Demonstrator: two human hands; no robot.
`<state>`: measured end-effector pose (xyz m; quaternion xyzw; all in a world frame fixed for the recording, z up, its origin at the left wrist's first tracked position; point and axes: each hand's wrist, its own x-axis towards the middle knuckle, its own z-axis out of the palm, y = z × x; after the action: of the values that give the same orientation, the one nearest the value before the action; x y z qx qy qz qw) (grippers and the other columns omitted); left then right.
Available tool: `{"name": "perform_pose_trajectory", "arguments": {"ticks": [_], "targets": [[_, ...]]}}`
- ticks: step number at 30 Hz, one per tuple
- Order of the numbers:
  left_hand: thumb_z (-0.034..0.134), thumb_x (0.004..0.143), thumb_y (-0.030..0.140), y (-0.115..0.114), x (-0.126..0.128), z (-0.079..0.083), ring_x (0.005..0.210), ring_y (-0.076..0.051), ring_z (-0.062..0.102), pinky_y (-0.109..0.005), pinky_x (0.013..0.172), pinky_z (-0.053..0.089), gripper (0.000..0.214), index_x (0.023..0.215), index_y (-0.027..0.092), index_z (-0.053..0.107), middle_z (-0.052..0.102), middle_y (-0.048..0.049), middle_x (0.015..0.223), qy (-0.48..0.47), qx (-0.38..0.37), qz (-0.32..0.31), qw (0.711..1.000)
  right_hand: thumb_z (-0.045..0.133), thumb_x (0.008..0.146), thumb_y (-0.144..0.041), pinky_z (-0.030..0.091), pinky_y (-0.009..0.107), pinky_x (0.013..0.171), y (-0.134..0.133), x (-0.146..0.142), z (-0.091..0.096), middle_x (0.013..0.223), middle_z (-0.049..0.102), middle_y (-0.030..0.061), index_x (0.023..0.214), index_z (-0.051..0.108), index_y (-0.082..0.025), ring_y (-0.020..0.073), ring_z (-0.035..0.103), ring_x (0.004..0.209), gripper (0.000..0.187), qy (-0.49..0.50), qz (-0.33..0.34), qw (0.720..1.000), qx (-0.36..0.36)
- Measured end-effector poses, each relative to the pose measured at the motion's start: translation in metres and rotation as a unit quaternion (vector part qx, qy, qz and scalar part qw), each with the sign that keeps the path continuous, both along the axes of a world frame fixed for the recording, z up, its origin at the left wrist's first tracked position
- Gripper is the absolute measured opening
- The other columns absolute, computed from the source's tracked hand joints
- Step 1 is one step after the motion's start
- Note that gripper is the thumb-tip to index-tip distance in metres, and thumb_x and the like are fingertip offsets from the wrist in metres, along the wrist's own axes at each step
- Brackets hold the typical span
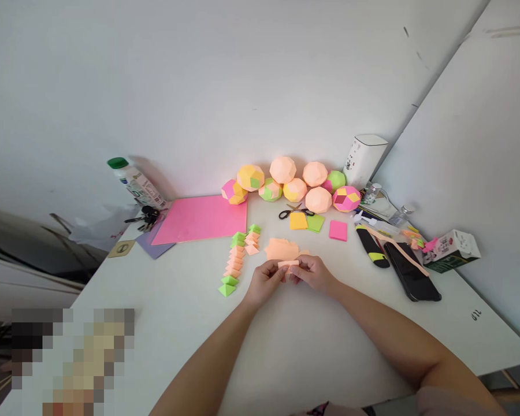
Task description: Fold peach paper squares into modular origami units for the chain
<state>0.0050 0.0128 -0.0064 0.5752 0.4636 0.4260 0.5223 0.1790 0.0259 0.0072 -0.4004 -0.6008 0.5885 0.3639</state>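
Between my left hand (267, 279) and my right hand (314, 274) is a small folded piece of peach paper (288, 263). Both hands pinch it, one at each end, low over the white table. Just beyond my fingers lie peach paper sheets (281, 249). To the left of my left hand, folded peach paper units (234, 261) stand in a row, with green folded units (227, 286) at its near end. A shorter row of peach units (252, 242) sits beside it. Parts of my fingers are hidden behind the paper.
Faceted paper balls (282, 170) are piled against the wall. In front lie scissors (296, 212), an orange pad (299, 221), and a pink pad (338, 230). A pink board (203, 219) is left, a utility knife (371, 245) and phone (411, 271) right.
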Motion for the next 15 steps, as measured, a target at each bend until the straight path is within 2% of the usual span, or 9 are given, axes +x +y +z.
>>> {"name": "perform_pose_trajectory", "arguments": {"ticks": [8, 13, 15], "targets": [[0.055, 0.08, 0.044, 0.0003, -0.0001, -0.0009, 0.061, -0.013, 0.054, -0.024, 0.057, 0.042, 0.031, 0.089, 0.015, 0.063, 0.057, -0.0001, 0.061, 0.011, 0.006, 0.001, 1.0, 0.059, 0.079, -0.041, 0.053, 0.028, 0.058, 0.0002, 0.0013, -0.0015, 0.063, 0.064, 0.0014, 0.076, 0.059, -0.015, 0.0141, 0.061, 0.058, 0.026, -0.005, -0.006, 1.0, 0.018], [0.056, 0.078, 0.045, -0.0008, 0.0002, 0.0017, 0.051, -0.009, 0.044, -0.021, 0.048, 0.033, 0.034, 0.062, 0.016, 0.052, 0.054, 0.0015, 0.056, 0.048, 0.003, -0.008, 0.999, 0.059, 0.079, -0.04, 0.052, 0.028, 0.057, 0.0007, 0.001, -0.0016, 0.063, 0.064, 0.0022, 0.076, 0.059, -0.015, 0.0137, 0.061, 0.058, 0.026, 0.009, 0.003, 1.0, 0.021], [0.057, 0.077, 0.044, -0.0012, 0.0005, 0.0032, 0.05, -0.008, 0.042, -0.021, 0.047, 0.032, 0.035, 0.059, 0.016, 0.048, 0.053, 0.002, 0.055, 0.062, 0.009, -0.011, 0.998, 0.059, 0.08, -0.04, 0.052, 0.027, 0.056, 0.0004, 0.0009, -0.0007, 0.063, 0.064, 0.0025, 0.074, 0.059, -0.014, 0.0131, 0.06, 0.056, 0.026, 0.015, 0.009, 1.0, 0.02]]}}
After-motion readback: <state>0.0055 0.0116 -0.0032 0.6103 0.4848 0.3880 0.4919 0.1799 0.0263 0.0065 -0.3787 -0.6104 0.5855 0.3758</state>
